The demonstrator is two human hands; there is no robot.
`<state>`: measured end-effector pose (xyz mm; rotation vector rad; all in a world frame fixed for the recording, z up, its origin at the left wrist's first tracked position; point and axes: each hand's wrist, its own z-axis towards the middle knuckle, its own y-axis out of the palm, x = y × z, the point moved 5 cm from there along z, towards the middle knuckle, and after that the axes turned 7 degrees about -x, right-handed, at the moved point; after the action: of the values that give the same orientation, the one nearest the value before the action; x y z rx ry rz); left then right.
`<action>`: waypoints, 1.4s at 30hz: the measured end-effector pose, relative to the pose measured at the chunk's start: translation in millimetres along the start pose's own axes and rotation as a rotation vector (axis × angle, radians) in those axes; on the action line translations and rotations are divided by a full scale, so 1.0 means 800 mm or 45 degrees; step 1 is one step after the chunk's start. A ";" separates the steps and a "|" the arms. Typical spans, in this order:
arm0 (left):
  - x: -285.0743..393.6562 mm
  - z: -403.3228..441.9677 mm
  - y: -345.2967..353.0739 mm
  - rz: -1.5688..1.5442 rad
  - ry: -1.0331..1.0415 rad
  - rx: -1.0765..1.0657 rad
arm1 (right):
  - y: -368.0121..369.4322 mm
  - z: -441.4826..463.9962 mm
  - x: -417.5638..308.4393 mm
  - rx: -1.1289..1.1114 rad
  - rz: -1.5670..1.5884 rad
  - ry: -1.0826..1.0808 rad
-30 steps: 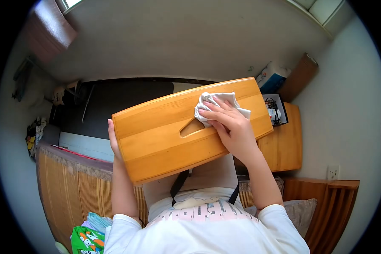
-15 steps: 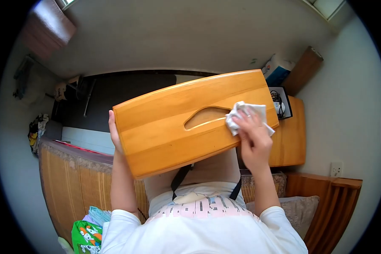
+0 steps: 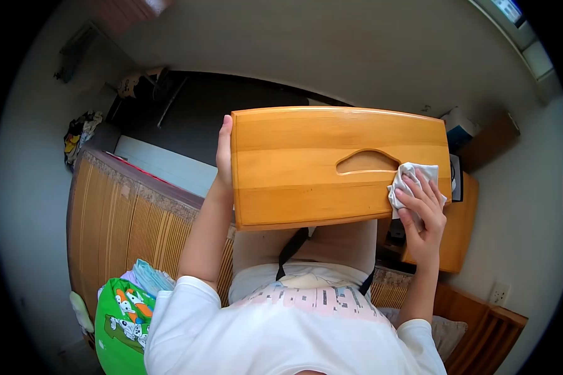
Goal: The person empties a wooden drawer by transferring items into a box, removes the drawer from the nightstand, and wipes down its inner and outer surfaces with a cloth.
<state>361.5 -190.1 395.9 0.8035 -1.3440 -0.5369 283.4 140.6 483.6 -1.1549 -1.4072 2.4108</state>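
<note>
A varnished wooden panel point(image 3: 294, 150) with a curved handle recess lies nearly level above my lap. Its left edge is gripped by my left hand point(image 3: 224, 150), whose fingers show beside the corner while the rest is behind the wood. Near the panel's right end, my right hand point(image 3: 422, 212) presses a crumpled white cloth point(image 3: 428, 172) on the surface, just right of the recess. The cloth is bunched under the fingers.
A bed with a bamboo mat point(image 3: 106, 219) spans the left, with a green printed cloth point(image 3: 116, 331) on it. At the right are a wooden cabinet point(image 3: 466, 219), a brown box point(image 3: 494, 140) and a slatted wooden headboard point(image 3: 488, 331).
The white cloth and my right hand have moved from above the recess to the panel's right end. The panel has turned more level, and the view has shifted.
</note>
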 end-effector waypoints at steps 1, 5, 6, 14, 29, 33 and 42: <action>0.002 0.005 0.000 -0.063 0.031 -0.157 | 0.007 0.006 -0.022 -0.039 -0.013 -0.059; 0.003 0.007 0.006 0.053 0.053 0.038 | 0.082 0.047 -0.109 -0.162 -0.005 -0.404; 0.001 0.008 0.008 -0.034 0.035 0.040 | 0.097 0.058 -0.133 -0.184 0.030 -0.483; 0.004 0.018 -0.002 -0.070 -0.040 0.053 | 0.150 0.080 -0.185 -0.081 0.152 -0.719; 0.006 0.075 -0.021 0.064 0.016 0.078 | 0.099 0.085 -0.092 0.194 -0.158 -0.716; 0.015 0.080 -0.023 0.159 -0.005 0.059 | 0.154 0.107 -0.150 0.396 -0.148 -0.857; 0.017 0.092 -0.041 0.352 0.001 0.218 | 0.090 0.087 -0.047 0.457 -0.390 -0.715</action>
<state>295.5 -235.3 381.6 0.7396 -1.4858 -0.2068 282.3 34.8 467.3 -0.1684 -1.0785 2.6988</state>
